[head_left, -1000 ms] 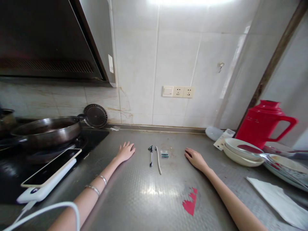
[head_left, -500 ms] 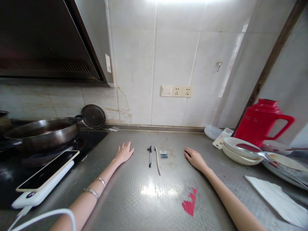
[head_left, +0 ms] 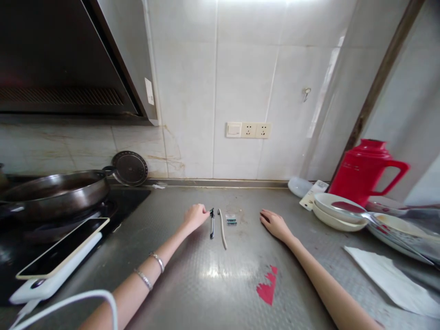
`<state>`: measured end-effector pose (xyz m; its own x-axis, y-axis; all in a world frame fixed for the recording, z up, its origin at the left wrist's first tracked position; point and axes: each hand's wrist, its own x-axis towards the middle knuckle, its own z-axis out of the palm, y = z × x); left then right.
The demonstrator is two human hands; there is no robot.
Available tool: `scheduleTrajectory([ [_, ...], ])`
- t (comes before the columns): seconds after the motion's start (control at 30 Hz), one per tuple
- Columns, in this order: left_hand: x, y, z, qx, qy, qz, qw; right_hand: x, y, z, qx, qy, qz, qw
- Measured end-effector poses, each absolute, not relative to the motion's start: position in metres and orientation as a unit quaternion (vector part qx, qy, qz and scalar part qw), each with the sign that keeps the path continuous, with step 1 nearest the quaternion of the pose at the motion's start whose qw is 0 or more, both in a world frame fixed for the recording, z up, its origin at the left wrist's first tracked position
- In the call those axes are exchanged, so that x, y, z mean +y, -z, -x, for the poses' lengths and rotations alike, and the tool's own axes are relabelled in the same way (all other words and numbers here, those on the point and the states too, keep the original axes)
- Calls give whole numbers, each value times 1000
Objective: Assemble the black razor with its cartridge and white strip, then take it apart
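My left hand (head_left: 196,217) is at the head of a black and silver razor (head_left: 212,224), its fingers curled together and touching or nearly touching the razor's top end. Just right of the razor lies a thin whitish stick (head_left: 222,230), slightly bent. Small green and clear pieces (head_left: 231,221) sit beside the stick. My right hand (head_left: 275,224) rests palm down on the metal counter (head_left: 192,284), fingers stretched out, with nothing held. A torn red scrap (head_left: 267,288) lies nearer to me.
At left, a pan (head_left: 58,190) stands on the stove, with a phone (head_left: 65,247) on a white power bank nearer me. A red thermos (head_left: 364,172), stacked bowls (head_left: 338,220) and a white paper (head_left: 388,279) are at right.
My left hand has moved right to the razor's head, and its spread fingers have curled in. My right hand stays flat. The whole view has shifted slightly.
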<state>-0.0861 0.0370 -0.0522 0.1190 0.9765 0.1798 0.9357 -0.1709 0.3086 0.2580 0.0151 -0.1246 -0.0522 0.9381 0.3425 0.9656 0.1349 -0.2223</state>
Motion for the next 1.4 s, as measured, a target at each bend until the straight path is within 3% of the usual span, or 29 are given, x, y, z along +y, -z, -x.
scheduleTrajectory([
  [0.23,38,67,52,659,-120,-740,70,14,123,-257,-720,22,661,207],
  [0.4,44,76,52,650,-170,-736,83,14,121,-257,-721,22,662,203],
  [0.47,48,76,56,642,-226,-718,147,13,120,-256,-719,22,664,204],
  [0.6,51,73,66,592,-329,-621,394,12,120,-255,-718,22,662,212],
  [0.8,40,65,82,543,-393,-471,573,13,121,-257,-723,31,658,207],
  [1.4,25,71,85,509,-322,-366,709,15,125,-259,-721,20,657,220],
])
